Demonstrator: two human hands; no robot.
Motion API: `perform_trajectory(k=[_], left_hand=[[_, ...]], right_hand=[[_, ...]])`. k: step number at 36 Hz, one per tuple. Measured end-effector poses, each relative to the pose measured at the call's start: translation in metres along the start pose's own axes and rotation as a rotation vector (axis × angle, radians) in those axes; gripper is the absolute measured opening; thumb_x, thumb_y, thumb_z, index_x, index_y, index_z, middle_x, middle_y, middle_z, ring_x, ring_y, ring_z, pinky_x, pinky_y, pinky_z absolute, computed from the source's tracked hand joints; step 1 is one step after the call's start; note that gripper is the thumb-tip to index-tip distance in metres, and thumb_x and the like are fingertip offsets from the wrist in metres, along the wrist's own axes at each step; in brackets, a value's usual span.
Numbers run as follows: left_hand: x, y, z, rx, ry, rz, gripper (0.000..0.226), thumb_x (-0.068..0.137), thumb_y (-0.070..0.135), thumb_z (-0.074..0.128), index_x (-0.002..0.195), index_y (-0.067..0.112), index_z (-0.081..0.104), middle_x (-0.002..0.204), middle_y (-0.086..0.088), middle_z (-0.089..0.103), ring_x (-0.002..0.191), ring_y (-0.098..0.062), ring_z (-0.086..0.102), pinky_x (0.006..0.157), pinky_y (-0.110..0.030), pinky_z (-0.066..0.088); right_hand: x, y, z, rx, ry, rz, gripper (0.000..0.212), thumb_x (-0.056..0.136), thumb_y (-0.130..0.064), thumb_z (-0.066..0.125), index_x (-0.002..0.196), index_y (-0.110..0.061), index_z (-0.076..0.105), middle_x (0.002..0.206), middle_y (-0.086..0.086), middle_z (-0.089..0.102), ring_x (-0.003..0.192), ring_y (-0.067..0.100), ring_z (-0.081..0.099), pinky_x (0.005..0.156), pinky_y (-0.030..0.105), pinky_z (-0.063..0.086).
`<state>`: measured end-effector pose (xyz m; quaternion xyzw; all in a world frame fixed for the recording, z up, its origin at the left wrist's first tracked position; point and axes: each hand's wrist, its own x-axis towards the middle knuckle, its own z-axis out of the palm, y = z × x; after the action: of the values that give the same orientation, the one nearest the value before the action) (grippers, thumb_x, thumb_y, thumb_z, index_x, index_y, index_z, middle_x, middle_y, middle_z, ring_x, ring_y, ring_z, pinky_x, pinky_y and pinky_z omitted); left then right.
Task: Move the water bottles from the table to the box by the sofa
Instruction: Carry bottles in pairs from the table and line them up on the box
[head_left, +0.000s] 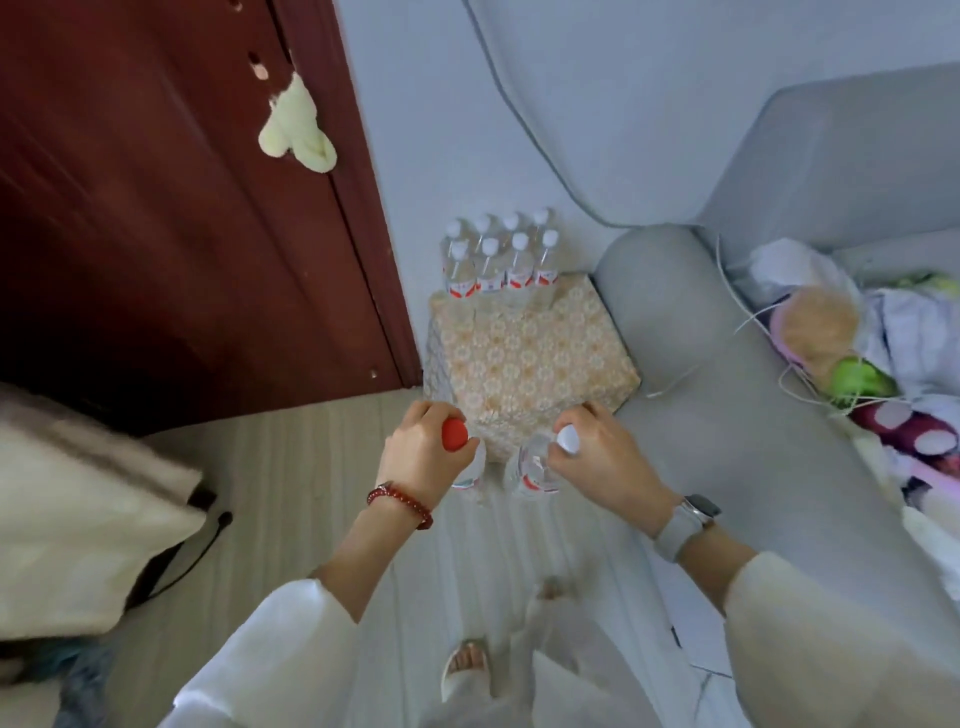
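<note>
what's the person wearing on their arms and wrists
Both arms are in loose white sleeves pushed up the forearms. The left hand has a bracelet of dark red beads at the wrist. The right hand has a watch on a light grey band.

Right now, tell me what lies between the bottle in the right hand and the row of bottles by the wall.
Only the patterned box top, bare, in the head view. The right hand holds its bottle at the near edge; the row stands at the far edge.
</note>
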<state>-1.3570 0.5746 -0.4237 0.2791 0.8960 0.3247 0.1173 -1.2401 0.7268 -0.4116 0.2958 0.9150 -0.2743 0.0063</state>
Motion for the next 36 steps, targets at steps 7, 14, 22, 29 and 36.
perform_trajectory(k=[7, 14, 22, 29, 36], left_hand=[[0.135, 0.006, 0.057, 0.006, -0.035, -0.085, 0.028, 0.075, 0.023, 0.070, 0.099, 0.013, 0.060, 0.105, -0.005, 0.056, 0.090, -0.025, 0.058, 0.082, -0.036, 0.049], [0.236, -0.002, 0.109, -0.008, -0.027, -0.253, 0.026, 0.075, 0.019, 0.069, 0.099, 0.012, 0.059, 0.108, -0.006, 0.053, 0.090, -0.027, 0.058, 0.081, -0.039, 0.049], [0.316, -0.032, 0.141, 0.014, -0.032, -0.368, 0.027, 0.077, 0.019, 0.067, 0.102, 0.012, 0.058, 0.113, -0.006, 0.052, 0.092, -0.031, 0.058, 0.082, -0.038, 0.049], [0.352, -0.057, 0.149, 0.027, -0.038, -0.377, 0.031, 0.077, 0.019, 0.070, 0.104, 0.010, 0.058, 0.114, -0.008, 0.051, 0.094, -0.030, 0.057, 0.084, -0.038, 0.048], [0.372, -0.066, 0.148, 0.021, -0.057, -0.325, 0.038, 0.074, 0.020, 0.073, 0.106, 0.007, 0.058, 0.115, -0.011, 0.053, 0.094, -0.032, 0.058, 0.082, -0.037, 0.046]], right_hand=[[0.146, 0.040, -0.011, 0.035, -0.069, -0.049, 0.018, 0.083, -0.018, 0.056, 0.096, -0.006, 0.054, 0.105, 0.012, 0.049, 0.081, 0.037, 0.055, 0.074, 0.040, 0.048], [0.258, 0.071, 0.002, 0.048, -0.163, -0.061, 0.021, 0.087, -0.018, 0.054, 0.104, -0.006, 0.052, 0.115, 0.010, 0.045, 0.081, 0.033, 0.056, 0.070, 0.036, 0.047], [0.356, 0.086, 0.042, 0.069, -0.207, -0.073, 0.024, 0.088, -0.015, 0.054, 0.110, -0.006, 0.052, 0.120, 0.011, 0.044, 0.084, 0.030, 0.058, 0.068, 0.030, 0.047], [0.396, 0.076, 0.072, 0.093, -0.218, -0.061, 0.026, 0.089, -0.016, 0.052, 0.114, -0.007, 0.052, 0.120, 0.012, 0.043, 0.086, 0.032, 0.058, 0.071, 0.038, 0.053], [0.418, 0.056, 0.085, 0.134, -0.183, -0.051, 0.028, 0.088, -0.015, 0.054, 0.114, -0.006, 0.051, 0.121, 0.015, 0.042, 0.092, 0.032, 0.058, 0.080, 0.036, 0.051]])
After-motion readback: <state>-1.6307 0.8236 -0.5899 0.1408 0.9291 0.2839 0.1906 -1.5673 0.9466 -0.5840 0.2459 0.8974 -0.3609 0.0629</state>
